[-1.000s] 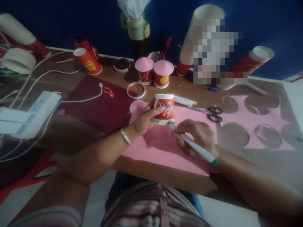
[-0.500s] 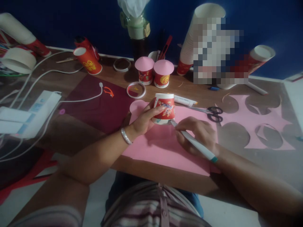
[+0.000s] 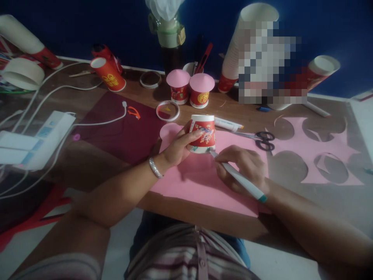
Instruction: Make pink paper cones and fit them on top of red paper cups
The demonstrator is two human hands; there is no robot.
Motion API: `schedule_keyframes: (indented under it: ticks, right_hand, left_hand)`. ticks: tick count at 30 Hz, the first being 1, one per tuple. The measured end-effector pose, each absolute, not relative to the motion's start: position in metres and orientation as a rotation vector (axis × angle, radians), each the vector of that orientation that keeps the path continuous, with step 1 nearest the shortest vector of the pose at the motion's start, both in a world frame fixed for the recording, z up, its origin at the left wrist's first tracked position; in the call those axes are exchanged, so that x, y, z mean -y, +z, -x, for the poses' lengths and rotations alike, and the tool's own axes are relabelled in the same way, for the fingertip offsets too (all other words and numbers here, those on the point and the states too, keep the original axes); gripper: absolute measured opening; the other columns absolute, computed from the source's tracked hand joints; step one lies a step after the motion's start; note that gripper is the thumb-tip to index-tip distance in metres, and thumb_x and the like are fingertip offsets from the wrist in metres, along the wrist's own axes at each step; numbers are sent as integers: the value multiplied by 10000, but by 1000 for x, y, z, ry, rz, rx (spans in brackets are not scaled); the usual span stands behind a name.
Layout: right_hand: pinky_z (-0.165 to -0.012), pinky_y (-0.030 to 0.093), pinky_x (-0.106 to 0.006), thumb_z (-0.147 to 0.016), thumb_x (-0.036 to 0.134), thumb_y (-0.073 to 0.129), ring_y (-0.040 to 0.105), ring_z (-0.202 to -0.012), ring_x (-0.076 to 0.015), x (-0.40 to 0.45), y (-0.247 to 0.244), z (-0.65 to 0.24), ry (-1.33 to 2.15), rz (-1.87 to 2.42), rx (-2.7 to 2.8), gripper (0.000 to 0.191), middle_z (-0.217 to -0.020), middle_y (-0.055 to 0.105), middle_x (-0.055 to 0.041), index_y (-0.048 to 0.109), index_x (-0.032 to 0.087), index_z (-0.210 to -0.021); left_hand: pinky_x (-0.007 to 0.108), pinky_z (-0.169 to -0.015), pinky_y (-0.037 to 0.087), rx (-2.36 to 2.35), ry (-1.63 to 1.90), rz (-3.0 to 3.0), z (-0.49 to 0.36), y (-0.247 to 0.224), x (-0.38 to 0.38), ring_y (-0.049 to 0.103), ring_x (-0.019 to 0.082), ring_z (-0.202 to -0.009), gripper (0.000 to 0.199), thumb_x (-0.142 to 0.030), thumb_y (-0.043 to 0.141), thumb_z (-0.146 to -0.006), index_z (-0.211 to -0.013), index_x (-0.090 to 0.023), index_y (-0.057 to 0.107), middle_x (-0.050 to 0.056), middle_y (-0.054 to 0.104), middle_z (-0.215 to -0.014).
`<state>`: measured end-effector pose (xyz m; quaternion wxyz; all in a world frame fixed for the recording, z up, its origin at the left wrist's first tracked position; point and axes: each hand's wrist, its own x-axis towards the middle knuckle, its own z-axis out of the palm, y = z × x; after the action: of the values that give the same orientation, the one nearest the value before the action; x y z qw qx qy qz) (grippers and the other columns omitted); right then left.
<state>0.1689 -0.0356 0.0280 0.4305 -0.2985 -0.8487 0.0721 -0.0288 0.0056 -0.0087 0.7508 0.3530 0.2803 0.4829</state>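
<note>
Gripped in my left hand [image 3: 179, 147] is a red and white paper cup [image 3: 202, 134], with my thumb across its printed side. The white band along the cup's lower edge carries small green markings. My right hand [image 3: 241, 165] is closed around a white marker [image 3: 241, 181] with a green end. The marker's tip touches or nearly touches the lower white band. Pink paper [image 3: 204, 190] lies under both hands. Behind the cup stand two small red cups with pink paper cones [image 3: 177, 79] on top.
Black-handled scissors [image 3: 264, 140] lie right of the cup beside a white marker [image 3: 225, 124]. Pink paper with round cutouts [image 3: 305, 146] is farther right. Tape rolls [image 3: 168, 111] and stacked paper cups [image 3: 233, 66] stand behind. White cables and a power strip [image 3: 48, 136] occupy the left.
Both hands hold nearly the same place. The marker's tip has shifted very slightly on the cup's lower band; a little more green shows there.
</note>
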Motion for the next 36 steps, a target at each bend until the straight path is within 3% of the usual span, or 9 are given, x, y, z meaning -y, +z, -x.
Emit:
schedule_keyframes:
  ticks: [6,21,36]
  right_hand:
    - [-543,538,-234,-903,96,664,674,-589,-124,36,27,-167,200,726,2117,132,-730,708,5,606,208,-942]
    - [-549,522,-242,-905,83,665,658,-585,-126,35,27,-168,202,701,2120,126,-729,702,-11,609,191,-937]
    - [-610,592,-251,-923,94,653,735,-663,-153,33,29,-168,220,654,2159,128,-786,747,-26,624,200,-989]
  left_hand:
    - [485,-1010,565,-596,1051,-792,29,-9,-6,721,335,-1162,470,-434,803,-858,-1239,-189,678,116,767,-1146]
    - [462,-991,570,-584,1050,-787,29,-11,-7,747,306,-1081,396,-413,806,-855,-1153,-183,683,97,779,-1096]
    - [461,-935,578,-589,1006,-821,30,-11,-5,747,307,-1049,420,-424,802,-862,-1174,-191,645,91,762,-1082]
